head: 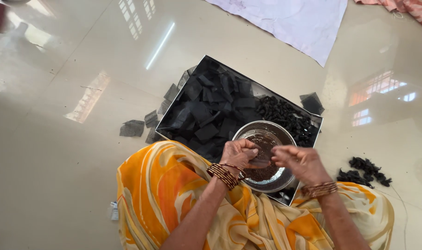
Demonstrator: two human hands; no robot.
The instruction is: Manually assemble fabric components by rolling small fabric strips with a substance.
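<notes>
Left hand (pixel 238 155) and right hand (pixel 300 162) pinch 1 black mesh square (pixel 262 159) over steel bowl (pixel 265 155) | filled bundles (pixel 285 118) at tray's (pixel 174 121) far right corner | judged partway: many flat squares (pixel 211 111) left.

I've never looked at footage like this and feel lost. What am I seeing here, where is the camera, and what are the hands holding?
There is no machine: a camera worn on a person's head looks down at their own two hands. The left hand and right hand pinch a small thin sheer piece between them, above a steel bowl of brown grains. The bowl sits in a shallow tray on a glossy floor, beside black mesh squares and small dark bundles. More bundles lie on the floor.
</notes>
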